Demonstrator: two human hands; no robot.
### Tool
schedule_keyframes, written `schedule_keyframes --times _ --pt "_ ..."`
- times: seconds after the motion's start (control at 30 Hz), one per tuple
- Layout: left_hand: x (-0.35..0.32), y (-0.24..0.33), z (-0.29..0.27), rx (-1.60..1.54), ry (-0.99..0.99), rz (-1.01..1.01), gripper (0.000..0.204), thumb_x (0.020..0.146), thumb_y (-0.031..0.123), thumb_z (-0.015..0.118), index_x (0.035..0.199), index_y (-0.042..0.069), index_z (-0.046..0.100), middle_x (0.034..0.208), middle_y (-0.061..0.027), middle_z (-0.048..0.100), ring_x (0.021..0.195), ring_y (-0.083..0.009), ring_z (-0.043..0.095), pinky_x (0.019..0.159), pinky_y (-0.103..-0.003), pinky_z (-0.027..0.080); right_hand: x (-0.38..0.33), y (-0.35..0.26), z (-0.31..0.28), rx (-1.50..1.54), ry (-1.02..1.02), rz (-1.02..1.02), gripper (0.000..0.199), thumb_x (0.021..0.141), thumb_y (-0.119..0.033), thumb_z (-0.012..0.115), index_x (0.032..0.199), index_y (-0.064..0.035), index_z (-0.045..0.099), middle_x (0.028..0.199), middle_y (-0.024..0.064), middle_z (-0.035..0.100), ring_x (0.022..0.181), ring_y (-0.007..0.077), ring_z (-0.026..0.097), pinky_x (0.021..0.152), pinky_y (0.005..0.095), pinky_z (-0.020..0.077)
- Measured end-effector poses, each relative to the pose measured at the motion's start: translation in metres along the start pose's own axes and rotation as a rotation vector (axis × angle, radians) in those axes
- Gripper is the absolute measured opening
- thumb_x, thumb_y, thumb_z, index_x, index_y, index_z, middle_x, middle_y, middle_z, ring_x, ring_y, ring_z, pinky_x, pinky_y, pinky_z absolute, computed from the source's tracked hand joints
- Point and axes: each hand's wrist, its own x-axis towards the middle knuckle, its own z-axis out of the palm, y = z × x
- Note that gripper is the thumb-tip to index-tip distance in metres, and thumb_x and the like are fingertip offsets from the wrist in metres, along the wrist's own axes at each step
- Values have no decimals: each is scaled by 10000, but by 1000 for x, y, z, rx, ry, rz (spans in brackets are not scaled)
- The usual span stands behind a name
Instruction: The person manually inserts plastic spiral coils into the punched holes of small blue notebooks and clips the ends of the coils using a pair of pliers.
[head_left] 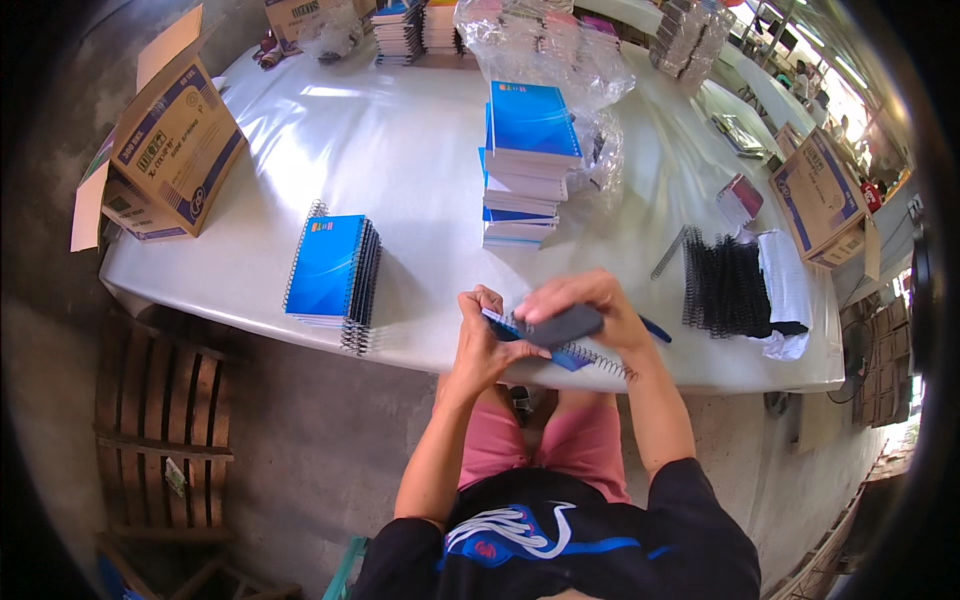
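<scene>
Taking tall book stack (527, 165) on white tabletop (430, 200) as landmark.

Working on 1 blue notebook (570, 360), held on the near side of tall book stack, in front of the body. Gripped between thumb and fingers of left hand (480, 345). Close above it, blurred: right hand (598, 295), with dark pad (568, 325) beneath the palm. Right fingers reaching forward; cannot tell whether clasping the pad or merely pressing with it.

Threaded only in part, apparently: dark coil (612, 367) along the notebook's edge, with a length sticking out past it. Would judge this piece midway, coiling unfinished.

Done, by the look of it: coiled notebooks (325, 265), in 1 neat pile left of and nearer than tall book stack, blue covers up, coil ends jutting out. Clearly several; cannot count exactly.

Left, by the look of it: tall book stack itself, no coils visible along the edges, so probably unbound. In supply, right of and nearer than tall book stack: heap of black coils (725, 290), 1 loose coil (672, 252) just beside it, white cloth (785, 280) beyond. Farther back than tall book stack: more books (400, 38), too distant to tell bound from unbound.
</scene>
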Motion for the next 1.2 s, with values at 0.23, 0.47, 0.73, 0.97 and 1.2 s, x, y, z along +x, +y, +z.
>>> schedule_keyframes --times 0.23,0.47,0.73,0.97,1.2 --pt "1 -2 1 -65 -32 -27 892 471 234 945 984 65 236 928 -75 384 866 -186 436 827 -303 414 6 -15 6 193 -8 -140 317 678 72 668 968 -50 707 931 103 709 871 211 678 796 299 508" --pt "0 -10 2 -105 -26 22 742 670 203 854 1094 60 261 958 -64 395 858 -164 429 810 -291 395 -17 15 -23 -459 148 193 459 729 15 645 1175 -89 612 1177 127 618 1106 282 573 946 365 441" --pt "-2 4 -9 -571 39 -188 105 900 122 630 927 50 557 846 26 479 766 -62 423 706 -192 351 -121 6 1 -1067 352 633 604 849 -296 627 1394 -153 408 1390 146 426 1286 376 370 1036 527 309" --pt "0 16 3 -664 45 -332 183 766 12 747 853 43 589 820 -4 527 789 -80 498 723 -218 421 -136 14 10 -1010 562 699 529 898 -282 573 1384 -138 422 1237 133 490 1158 332 437 983 541 308" --pt "-6 24 10 -387 428 74 294 600 -45 831 788 36 620 874 -29 508 775 -125 522 690 -238 464 -82 -88 42 -665 584 142 413 834 -171 645 1243 -196 589 1189 116 494 1078 314 458 987 479 298"
